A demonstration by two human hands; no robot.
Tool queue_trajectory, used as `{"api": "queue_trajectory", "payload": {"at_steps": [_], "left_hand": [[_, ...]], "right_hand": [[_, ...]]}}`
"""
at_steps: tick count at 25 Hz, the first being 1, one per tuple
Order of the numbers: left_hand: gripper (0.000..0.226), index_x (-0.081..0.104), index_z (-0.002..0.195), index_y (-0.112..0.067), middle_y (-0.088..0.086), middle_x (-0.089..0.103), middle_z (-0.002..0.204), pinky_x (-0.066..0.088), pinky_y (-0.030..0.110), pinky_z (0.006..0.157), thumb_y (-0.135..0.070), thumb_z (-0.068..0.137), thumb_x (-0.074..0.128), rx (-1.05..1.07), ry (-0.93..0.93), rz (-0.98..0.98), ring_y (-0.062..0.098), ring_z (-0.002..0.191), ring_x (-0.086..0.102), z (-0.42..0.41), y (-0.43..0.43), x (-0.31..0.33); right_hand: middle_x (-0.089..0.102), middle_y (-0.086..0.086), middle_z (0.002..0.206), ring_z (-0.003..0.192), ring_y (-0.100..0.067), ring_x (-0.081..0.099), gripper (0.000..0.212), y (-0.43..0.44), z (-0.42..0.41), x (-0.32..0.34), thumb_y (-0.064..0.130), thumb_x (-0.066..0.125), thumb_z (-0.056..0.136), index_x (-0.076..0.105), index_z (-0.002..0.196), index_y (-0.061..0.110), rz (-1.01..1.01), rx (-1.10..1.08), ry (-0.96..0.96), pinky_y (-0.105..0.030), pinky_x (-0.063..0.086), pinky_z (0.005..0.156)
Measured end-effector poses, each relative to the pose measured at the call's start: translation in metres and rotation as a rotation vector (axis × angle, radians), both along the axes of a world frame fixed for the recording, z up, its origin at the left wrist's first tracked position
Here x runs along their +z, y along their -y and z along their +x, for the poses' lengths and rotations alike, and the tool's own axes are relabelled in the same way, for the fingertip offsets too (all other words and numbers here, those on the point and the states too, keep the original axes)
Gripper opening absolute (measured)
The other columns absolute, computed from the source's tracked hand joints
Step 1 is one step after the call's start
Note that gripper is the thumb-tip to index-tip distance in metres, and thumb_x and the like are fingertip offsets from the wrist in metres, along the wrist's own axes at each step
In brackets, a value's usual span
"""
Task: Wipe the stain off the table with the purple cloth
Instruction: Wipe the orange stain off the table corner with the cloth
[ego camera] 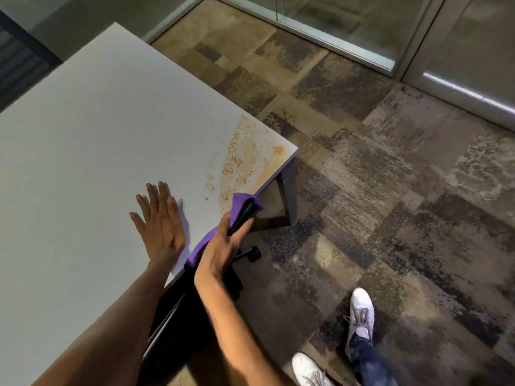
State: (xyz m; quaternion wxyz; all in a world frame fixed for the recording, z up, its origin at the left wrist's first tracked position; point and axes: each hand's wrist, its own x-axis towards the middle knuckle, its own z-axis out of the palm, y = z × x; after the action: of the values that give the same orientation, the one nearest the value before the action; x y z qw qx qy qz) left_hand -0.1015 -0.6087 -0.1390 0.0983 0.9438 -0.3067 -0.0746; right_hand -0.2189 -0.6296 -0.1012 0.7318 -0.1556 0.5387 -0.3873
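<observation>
An orange, speckled stain (250, 160) spreads over the near right corner of the white table (97, 140). My right hand (223, 246) grips the folded purple cloth (243, 208) at the table's edge, just below the stain; part of the cloth hangs under my palm. My left hand (158, 221) lies flat on the tabletop with fingers spread, left of the cloth and holding nothing.
A dark table leg (288, 190) stands under the stained corner, and a black chair caster (253, 253) sits on the patterned carpet (390, 190). My feet in white shoes (361, 313) are at the lower right. Glass partitions (362, 20) run along the back.
</observation>
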Motion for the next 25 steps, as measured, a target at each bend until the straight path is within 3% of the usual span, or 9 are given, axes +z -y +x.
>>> {"api": "queue_trajectory", "payload": {"at_steps": [3,5,9,13,15,18,19,25], "left_hand": [[0.067,0.002,0.164,-0.024,-0.002,-0.003,0.173,-0.005,0.053,0.127,-0.05,0.103,-0.006,-0.012,0.003,-0.052,0.026,0.159,-0.009,0.001,0.002,-0.001],[0.066,0.002,0.164,-0.024,-0.003,-0.005,0.173,-0.005,0.049,0.128,-0.051,0.104,-0.006,-0.075,0.008,-0.071,0.022,0.159,-0.011,0.002,0.003,-0.003],[0.061,-0.006,0.163,-0.028,-0.007,-0.016,0.171,-0.01,0.043,0.128,-0.05,0.107,-0.001,-0.183,-0.013,-0.05,0.015,0.157,-0.019,0.004,0.004,-0.007],[0.059,-0.015,0.161,-0.029,-0.006,-0.022,0.17,-0.013,0.052,0.125,-0.048,0.108,0.001,-0.092,-0.022,0.036,0.02,0.156,-0.024,0.002,0.01,-0.007],[0.058,-0.015,0.161,-0.031,-0.006,-0.021,0.17,-0.015,0.054,0.124,-0.047,0.108,0.001,-0.023,-0.036,0.032,0.022,0.155,-0.025,-0.004,0.015,-0.006],[0.059,-0.011,0.162,-0.031,-0.004,-0.019,0.171,-0.011,0.056,0.125,-0.049,0.107,0.001,0.014,0.011,0.05,0.025,0.156,-0.022,-0.008,0.017,-0.008],[0.06,-0.009,0.163,-0.031,-0.004,-0.017,0.171,-0.01,0.056,0.125,-0.051,0.107,0.0,0.015,0.022,0.054,0.024,0.157,-0.02,-0.008,0.018,-0.008],[0.06,-0.006,0.163,-0.034,-0.008,-0.013,0.172,-0.008,0.055,0.126,-0.055,0.107,0.002,0.04,0.046,0.066,0.021,0.158,-0.017,-0.011,0.021,-0.004]], "right_hand": [[0.027,0.026,0.148,0.139,-0.008,0.038,0.067,0.033,0.001,0.002,0.031,0.049,0.104,0.011,0.157,0.047,-0.025,-0.114,0.001,-0.034,0.029,0.115],[0.029,0.023,0.151,0.136,-0.007,0.039,0.066,0.065,-0.005,0.0,0.029,0.049,0.104,0.013,0.158,0.044,-0.082,-0.17,-0.025,-0.03,0.029,0.11],[0.031,0.009,0.162,0.141,-0.019,0.043,0.064,0.13,-0.019,-0.008,0.032,0.049,0.104,0.015,0.157,0.045,-0.121,-0.2,-0.086,-0.041,0.032,0.117],[0.024,0.002,0.166,0.144,-0.023,0.039,0.065,0.173,-0.031,-0.012,0.026,0.048,0.105,0.013,0.159,0.037,-0.201,-0.191,-0.112,-0.042,0.031,0.118],[0.027,-0.002,0.165,0.144,-0.021,0.039,0.066,0.197,-0.041,-0.015,0.02,0.047,0.105,0.013,0.16,0.031,-0.29,-0.153,-0.144,-0.037,0.033,0.118],[0.034,-0.004,0.162,0.139,-0.014,0.042,0.066,0.225,-0.053,-0.022,0.014,0.047,0.104,0.015,0.16,0.025,-0.458,0.024,-0.249,-0.005,0.036,0.101],[0.035,-0.005,0.161,0.138,-0.013,0.043,0.065,0.232,-0.057,-0.024,0.014,0.048,0.104,0.016,0.16,0.024,-0.524,0.123,-0.298,0.0,0.036,0.094],[0.049,-0.003,0.153,0.13,-0.025,0.054,0.058,0.287,-0.062,-0.028,0.026,0.049,0.103,0.028,0.157,0.028,-0.861,0.756,-0.561,-0.029,0.04,0.094]]}}
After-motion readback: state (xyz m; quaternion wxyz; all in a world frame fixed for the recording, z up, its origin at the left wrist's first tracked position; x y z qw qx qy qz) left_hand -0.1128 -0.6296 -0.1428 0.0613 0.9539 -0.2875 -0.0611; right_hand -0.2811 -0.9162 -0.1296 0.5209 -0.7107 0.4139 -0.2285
